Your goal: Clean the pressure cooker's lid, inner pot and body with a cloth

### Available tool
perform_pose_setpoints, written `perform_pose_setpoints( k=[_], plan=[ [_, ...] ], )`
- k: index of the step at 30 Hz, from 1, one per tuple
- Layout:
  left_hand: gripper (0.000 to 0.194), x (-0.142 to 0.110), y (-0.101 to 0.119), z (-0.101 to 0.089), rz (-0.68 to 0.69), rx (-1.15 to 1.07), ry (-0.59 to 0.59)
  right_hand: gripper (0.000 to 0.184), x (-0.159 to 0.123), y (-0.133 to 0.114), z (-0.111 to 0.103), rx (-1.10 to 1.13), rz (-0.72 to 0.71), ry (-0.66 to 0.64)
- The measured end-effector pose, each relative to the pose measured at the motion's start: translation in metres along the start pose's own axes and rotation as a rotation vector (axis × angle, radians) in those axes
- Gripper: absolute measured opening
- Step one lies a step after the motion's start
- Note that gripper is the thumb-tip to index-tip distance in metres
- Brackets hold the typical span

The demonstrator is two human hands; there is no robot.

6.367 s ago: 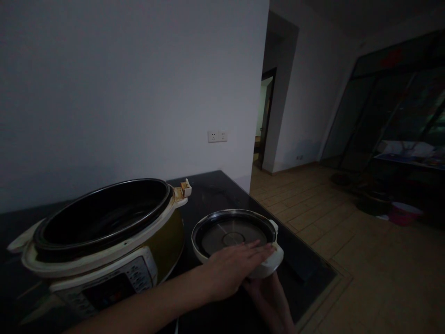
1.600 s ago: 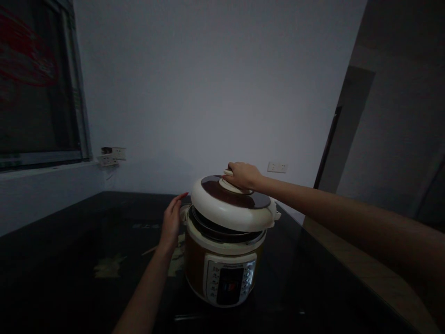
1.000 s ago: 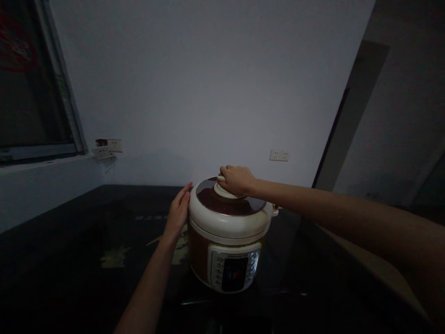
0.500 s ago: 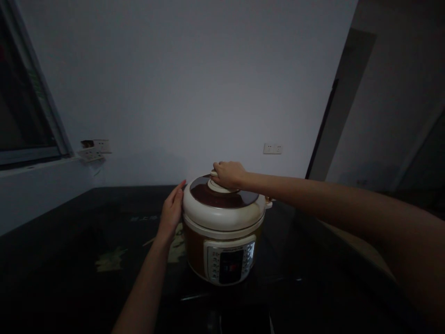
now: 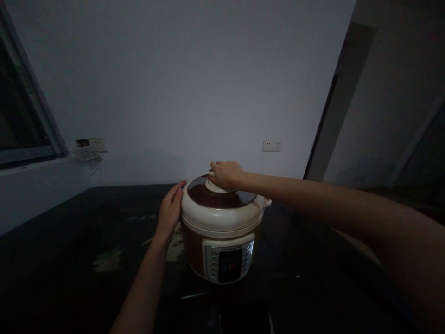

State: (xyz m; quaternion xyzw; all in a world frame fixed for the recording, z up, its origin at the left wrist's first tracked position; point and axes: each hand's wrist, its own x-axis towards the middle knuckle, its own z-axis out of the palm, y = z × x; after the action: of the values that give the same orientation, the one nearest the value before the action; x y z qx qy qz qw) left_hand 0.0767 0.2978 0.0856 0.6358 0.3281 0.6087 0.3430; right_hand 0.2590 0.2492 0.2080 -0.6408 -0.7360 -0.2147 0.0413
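A cream and brown electric pressure cooker [image 5: 222, 241] stands on a dark glass-topped table [image 5: 69, 260], its control panel [image 5: 227, 264] facing me. Its cream lid [image 5: 222, 208] with a brown top sits closed on the pot. My right hand [image 5: 225, 174] is closed round the lid's knob at the top. My left hand [image 5: 170, 211] lies flat against the left side of the lid and pot, fingers stretched out and together.
A white wall stands behind the table, with a socket [image 5: 271, 145] to the right and another socket block [image 5: 88, 147] at the left under a window frame [image 5: 21, 139]. A dark doorway [image 5: 333, 120] opens on the right. Pale scraps [image 5: 107, 260] lie on the table's left.
The lid, lying upside down on the table earlier, was lifted by its knob and lowered onto the pot. My left hand moved against the cooker's side. The lid now sits fully down.
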Motion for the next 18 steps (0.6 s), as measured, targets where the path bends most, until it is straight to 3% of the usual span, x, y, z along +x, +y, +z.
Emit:
perform_pose_setpoints(
  k=[9, 18],
  plan=[
    [0.043, -0.001, 0.002, 0.0, -0.005, -0.001, 0.002, 0.046, 0.0, 0.0, 0.003, 0.026, 0.015, -0.012],
    [0.039, 0.006, -0.005, -0.012, -0.065, -0.022, 0.139, 0.063, 0.008, 0.001, -0.005, 0.083, 0.029, -0.153]
  ],
)
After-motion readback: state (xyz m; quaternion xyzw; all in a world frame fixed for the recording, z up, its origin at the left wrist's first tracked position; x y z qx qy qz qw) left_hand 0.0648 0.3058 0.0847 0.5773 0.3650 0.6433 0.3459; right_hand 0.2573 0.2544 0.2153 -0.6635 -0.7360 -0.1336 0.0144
